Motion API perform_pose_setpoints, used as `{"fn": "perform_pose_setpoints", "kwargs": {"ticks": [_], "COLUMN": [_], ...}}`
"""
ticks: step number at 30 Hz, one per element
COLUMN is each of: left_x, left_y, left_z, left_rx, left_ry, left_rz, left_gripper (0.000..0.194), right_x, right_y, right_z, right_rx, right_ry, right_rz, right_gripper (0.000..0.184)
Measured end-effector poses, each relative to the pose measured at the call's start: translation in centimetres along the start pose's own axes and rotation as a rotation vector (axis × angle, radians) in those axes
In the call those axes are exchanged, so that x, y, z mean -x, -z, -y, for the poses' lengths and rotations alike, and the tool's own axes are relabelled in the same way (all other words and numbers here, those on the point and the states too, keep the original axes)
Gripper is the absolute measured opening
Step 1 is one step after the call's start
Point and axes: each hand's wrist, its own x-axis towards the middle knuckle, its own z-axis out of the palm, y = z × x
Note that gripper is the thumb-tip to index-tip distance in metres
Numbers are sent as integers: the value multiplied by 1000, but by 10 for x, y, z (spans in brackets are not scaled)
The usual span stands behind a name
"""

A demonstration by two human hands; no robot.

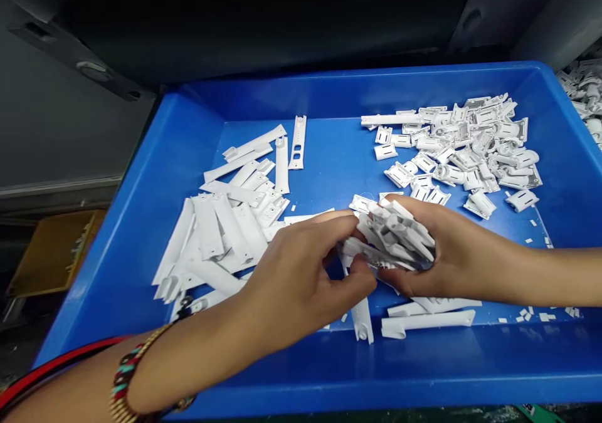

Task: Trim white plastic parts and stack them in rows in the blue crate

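Observation:
My right hand (423, 247) is wrapped round a bundle of long white plastic parts (399, 232), whose ends point up toward me. From the left, my left hand (324, 266) pinches one white plastic part (360, 250) at the side of that bundle; whether it belongs to the bundle or is separate I cannot tell. Both hands are over the middle of a blue plastic tray (329, 379). Under and beside them lie a few more long white parts (430, 321), one of them partly hidden by my left hand.
A heap of long white strips (230, 222) lies in the tray's left half. Short white clip-like pieces (470, 141) are piled at the right, with small white scraps near the front right. A dark machine body (282, 28) stands behind the tray, and a yellow bin (56, 247) is at the left.

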Motion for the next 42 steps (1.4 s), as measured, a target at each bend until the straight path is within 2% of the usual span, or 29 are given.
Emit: {"fn": "perform_pose_setpoints", "kwargs": {"ticks": [3,7,13,18,21,24,30,35,39,42], "left_x": [1,-1,-4,-5,-8,-10,-12,-12,-10,-9], "left_y": [-1,2,15,23,26,33,47,47,46,46], "left_z": [-1,-3,-7,-3,3,7,2,-5,-9,-12], "left_rx": [32,57,287,343,349,340,382,421,450,535], "left_ry": [-45,-59,59,282,282,241,210,210,219,210], "left_rz": [-30,1,119,116,143,183,48,-23,-85,-227], "left_gripper": [10,11,37,14,15,12,15,13,11,12], "right_x": [3,4,-3,-9,-11,-12,-11,-11,-11,-12], "right_y": [-3,-3,2,7,12,16,17,17,17,19], "right_z": [3,1,-3,2,4,5,6,8,7,3], "right_rx": [20,53,7,-171,-239,-195,-73,12,-14,-98], "right_ry": [-5,29,60,-73,-136,-158,-166,-173,-204,-224], "right_rz": [-22,-44,-78,-85,-152,-234,-263,-271,-260,-257], "right_gripper": [27,31,20,15,17,20,22,24,29,35]}}
